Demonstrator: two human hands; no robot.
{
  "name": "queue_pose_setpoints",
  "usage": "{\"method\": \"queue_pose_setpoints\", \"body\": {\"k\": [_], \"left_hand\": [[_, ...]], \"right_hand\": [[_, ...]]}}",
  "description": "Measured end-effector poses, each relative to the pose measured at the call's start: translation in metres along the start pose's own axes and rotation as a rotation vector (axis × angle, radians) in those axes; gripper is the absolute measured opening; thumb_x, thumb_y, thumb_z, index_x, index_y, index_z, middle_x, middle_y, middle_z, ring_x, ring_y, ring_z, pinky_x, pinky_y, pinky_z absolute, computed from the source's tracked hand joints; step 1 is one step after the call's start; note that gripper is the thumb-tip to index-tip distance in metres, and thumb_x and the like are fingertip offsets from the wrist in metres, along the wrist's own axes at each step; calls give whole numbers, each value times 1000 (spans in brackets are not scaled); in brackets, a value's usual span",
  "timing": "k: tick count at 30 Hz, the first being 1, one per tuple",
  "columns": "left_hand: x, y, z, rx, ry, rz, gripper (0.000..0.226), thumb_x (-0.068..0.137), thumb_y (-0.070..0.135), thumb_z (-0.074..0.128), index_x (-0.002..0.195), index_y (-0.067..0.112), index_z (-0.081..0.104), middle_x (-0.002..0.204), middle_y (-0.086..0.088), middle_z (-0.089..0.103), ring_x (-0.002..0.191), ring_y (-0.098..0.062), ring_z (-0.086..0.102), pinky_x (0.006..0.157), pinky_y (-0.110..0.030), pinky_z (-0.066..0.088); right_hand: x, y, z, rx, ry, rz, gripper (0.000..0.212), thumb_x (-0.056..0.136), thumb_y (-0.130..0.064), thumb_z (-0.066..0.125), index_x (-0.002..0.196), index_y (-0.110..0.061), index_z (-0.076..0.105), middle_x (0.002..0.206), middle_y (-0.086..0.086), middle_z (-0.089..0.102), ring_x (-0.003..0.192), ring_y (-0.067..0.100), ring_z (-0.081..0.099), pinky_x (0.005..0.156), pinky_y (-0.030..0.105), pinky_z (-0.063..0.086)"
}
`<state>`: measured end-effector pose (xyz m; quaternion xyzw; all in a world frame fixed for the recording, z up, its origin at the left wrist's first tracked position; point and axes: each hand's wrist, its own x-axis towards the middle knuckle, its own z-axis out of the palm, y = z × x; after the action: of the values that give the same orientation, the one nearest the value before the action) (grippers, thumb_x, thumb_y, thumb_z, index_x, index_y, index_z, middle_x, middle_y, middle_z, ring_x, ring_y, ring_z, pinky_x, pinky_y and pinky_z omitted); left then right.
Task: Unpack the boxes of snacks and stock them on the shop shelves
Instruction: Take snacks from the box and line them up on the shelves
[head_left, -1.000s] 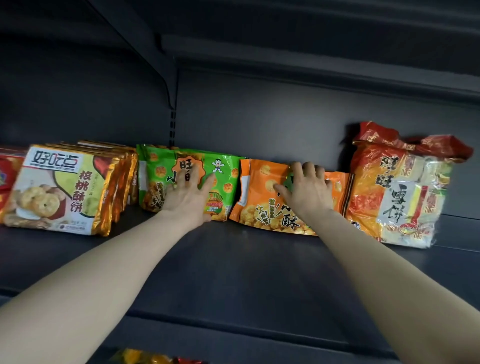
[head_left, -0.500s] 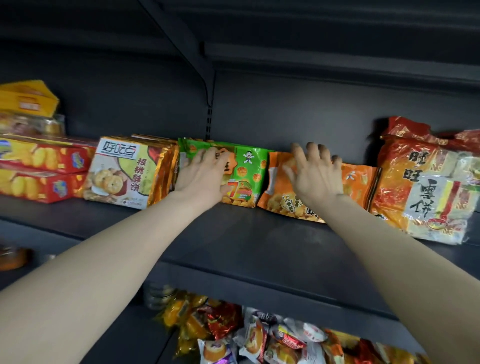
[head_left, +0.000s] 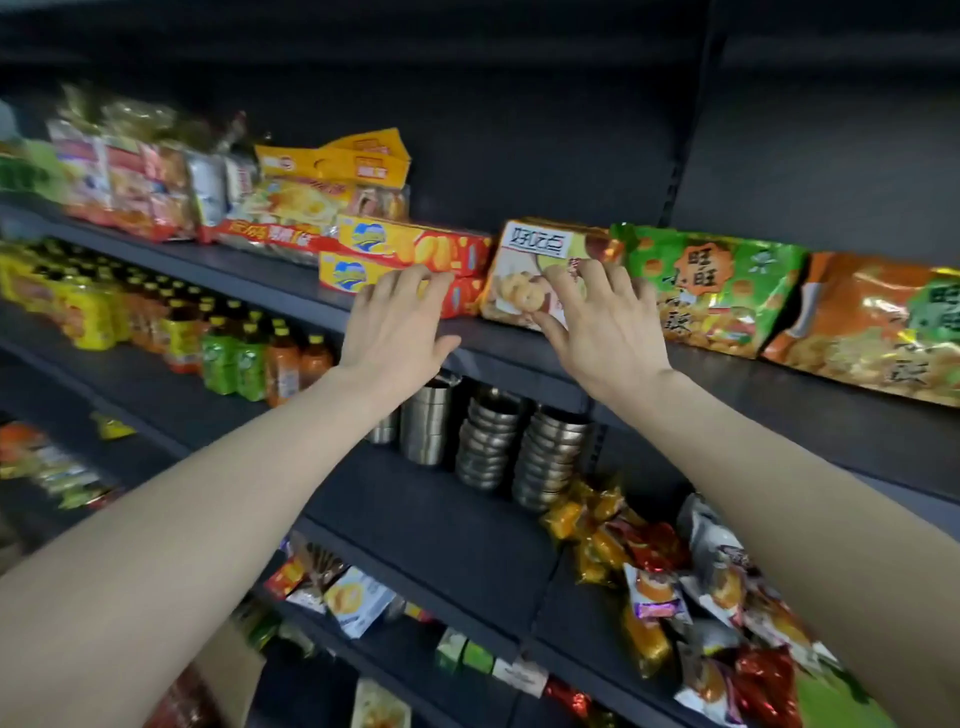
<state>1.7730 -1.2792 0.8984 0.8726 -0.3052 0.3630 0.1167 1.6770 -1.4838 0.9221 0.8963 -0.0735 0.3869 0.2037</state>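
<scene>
Rests open left hand (head_left: 397, 325) on stacked biscuit boxes (head_left: 415, 248) at shelf (head_left: 270, 275) front, lays spread right hand (head_left: 605, 325) on cookie pack (head_left: 522, 280) just beside, holding nothing; likely light, slick foil, brittle contents, so best gripped by side edges.

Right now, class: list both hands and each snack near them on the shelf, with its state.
Left hand, open, fingertips at biscuit boxes.
Right hand, open, fingertips on cookie pack.
Biscuit boxes, closed, stacked two high.
Cookie pack, upright, sealed.
Green snack bag, leaning back.
Orange snack bag, leaning back.
</scene>
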Motion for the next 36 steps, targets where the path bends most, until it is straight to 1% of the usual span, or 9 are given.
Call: {"method": "queue_pose_setpoints", "body": {"k": [4, 7, 11, 17, 21, 24, 29, 32, 36], "left_hand": [[-61, -95, -13, 89, -57, -79, 69, 88, 45, 64, 146, 19, 37, 144, -9, 42, 130, -34, 42, 104, -48, 38], [-111, -162, -21, 168, -89, -137, 67, 85, 44, 67, 142, 18, 41, 140, -9, 46, 126, -35, 46, 99, -49, 40], [-179, -243, -24, 235, -178, -239, 66, 83, 42, 70, 139, 17, 45, 135, -11, 49, 121, -37, 48, 96, -52, 45], [-275, -337, 2, 239, -321, -418, 66, 79, 36, 73, 136, 14, 49, 132, -15, 53, 118, -40, 51, 91, -53, 46], [-325, -393, 36, 210, -475, -552, 66, 86, 35, 68, 143, 17, 40, 142, -13, 45, 128, -37, 43, 101, -52, 41], [-355, -436, 72, 159, -560, -623, 66, 90, 37, 64, 146, 19, 35, 147, -11, 39, 135, -34, 36, 106, -51, 39], [-405, -498, 141, 114, -709, -737, 62, 89, 36, 64, 142, 15, 40, 143, -10, 43, 132, -32, 39, 105, -50, 40], [-440, -527, 181, 93, -783, -829, 60, 88, 36, 65, 140, 17, 42, 142, -9, 46, 131, -33, 41, 102, -53, 43], [-492, -541, 236, 16, -896, -864, 63, 89, 36, 64, 143, 17, 40, 144, -11, 45, 132, -32, 42, 105, -48, 43]], "right_hand": [[3, -110, 9, 94, 2, -81, 46, 97, -47, 44, 127, -13, 54, 117, 17, 58, 106, 42, 54, 84, 54, 44], [0, -193, 24, 181, -5, -150, 47, 97, -47, 43, 126, -13, 56, 114, 17, 59, 100, 40, 56, 82, 52, 44], [-11, -295, 45, 291, -76, -249, 49, 98, -48, 39, 131, -14, 53, 120, 18, 58, 107, 41, 55, 86, 53, 43], [-36, -428, 100, 363, -165, -404, 47, 99, -46, 40, 133, -14, 52, 119, 18, 58, 105, 40, 55, 85, 52, 44], [-51, -507, 150, 412, -270, -453, 47, 98, -45, 37, 126, -13, 57, 114, 18, 60, 101, 40, 58, 81, 49, 45], [-60, -561, 189, 482, -369, -492, 50, 97, -45, 36, 131, -12, 54, 117, 18, 60, 105, 40, 56, 83, 51, 45], [-72, -643, 256, 599, -550, -553, 49, 97, -43, 34, 131, -11, 51, 113, 18, 57, 102, 39, 56, 81, 50, 45], [-83, -686, 302, 625, -665, -586, 49, 99, -43, 34, 136, -14, 46, 117, 16, 57, 105, 37, 56, 85, 49, 46], [-115, -731, 359, 657, -774, -576, 46, 101, -42, 39, 139, -16, 41, 122, 15, 58, 108, 35, 57, 87, 47, 49]]}}
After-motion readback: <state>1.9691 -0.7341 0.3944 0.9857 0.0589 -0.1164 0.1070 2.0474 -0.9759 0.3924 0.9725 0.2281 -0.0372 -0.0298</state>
